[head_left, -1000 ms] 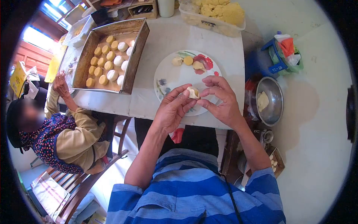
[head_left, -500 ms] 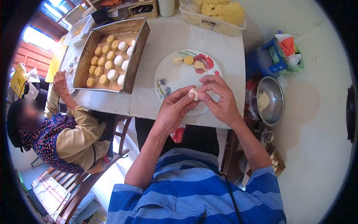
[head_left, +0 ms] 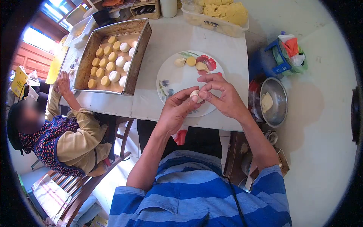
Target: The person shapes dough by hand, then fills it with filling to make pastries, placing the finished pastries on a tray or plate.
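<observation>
Dough [head_left: 194,95], a small, pale cream, rounded lump, is right in the thick of it, held up over the near part of the plate! The left hand [head_left: 177,106] is clamped on it, thumb along the near side, fingers curled in behind. Facing it, the right hand [head_left: 224,97] has thumb and forefinger pinched at the lump's right edge, its other fingers bent above. So the two hands meet on one piece. And look at that surface: light, matt, softly curved where it shows; fingertips cover the rest, so its full shape cannot be told.

Below, a round white plate with painted red and bluish flowers [head_left: 163,72], and near its far rim, three in a row: a pale cream ball [head_left: 179,61], a flat mustard-yellow disc [head_left: 191,61] and a creamy yellowish lump [head_left: 202,67] by the red bloom.

Over on the white-covered table [head_left: 147,102], a worn square metal tray [head_left: 138,56] carries yellow discs [head_left: 103,62] and, towards its right, smooth white rounds [head_left: 121,61]. At the far edge, a clear plastic tub [head_left: 215,28] brims with a crumbly yellow mass [head_left: 228,14]. Left of the tray, a seated co-worker in tan sleeves [head_left: 73,138]!
</observation>
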Tool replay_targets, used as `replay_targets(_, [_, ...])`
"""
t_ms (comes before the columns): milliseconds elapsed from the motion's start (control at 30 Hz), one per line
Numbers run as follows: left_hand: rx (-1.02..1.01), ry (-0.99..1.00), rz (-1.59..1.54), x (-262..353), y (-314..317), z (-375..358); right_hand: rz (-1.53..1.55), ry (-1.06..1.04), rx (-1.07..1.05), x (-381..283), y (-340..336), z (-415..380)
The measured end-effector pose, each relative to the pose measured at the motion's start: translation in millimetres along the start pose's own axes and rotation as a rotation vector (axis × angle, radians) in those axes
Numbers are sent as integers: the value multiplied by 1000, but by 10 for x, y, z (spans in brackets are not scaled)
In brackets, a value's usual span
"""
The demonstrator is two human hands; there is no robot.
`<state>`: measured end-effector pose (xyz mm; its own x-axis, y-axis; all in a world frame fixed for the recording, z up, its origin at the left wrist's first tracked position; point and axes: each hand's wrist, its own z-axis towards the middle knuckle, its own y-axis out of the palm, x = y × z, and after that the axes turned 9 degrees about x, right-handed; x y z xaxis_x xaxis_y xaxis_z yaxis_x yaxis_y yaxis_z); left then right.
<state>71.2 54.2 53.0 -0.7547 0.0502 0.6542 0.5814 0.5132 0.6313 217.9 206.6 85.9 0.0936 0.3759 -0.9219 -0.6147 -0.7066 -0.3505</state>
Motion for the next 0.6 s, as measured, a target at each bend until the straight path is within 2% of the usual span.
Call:
replay_targets(100, [3, 52, 125, -13, -41, 27, -66, -94, 2, 0, 32, 24])
replay_targets(167, [-63, 39, 92, 5, -37, 21, -211, -159, 137, 9, 74, 33])
replay_targets(300, [-47, 39, 73, 20, -6, -25, -165, -164, 301, 48, 23, 176])
replay_targets(400, [64, 13, 44, 32, -13, -13, -267, -201, 412, 307, -22, 355])
replay_targets(467, [58, 14, 29, 49, -28, -2, -578, -284, 455, 387, 10, 470])
replay_targets(600, [95, 26, 42, 64, -11, -22, -741, -411, 453, 487, 86, 597])
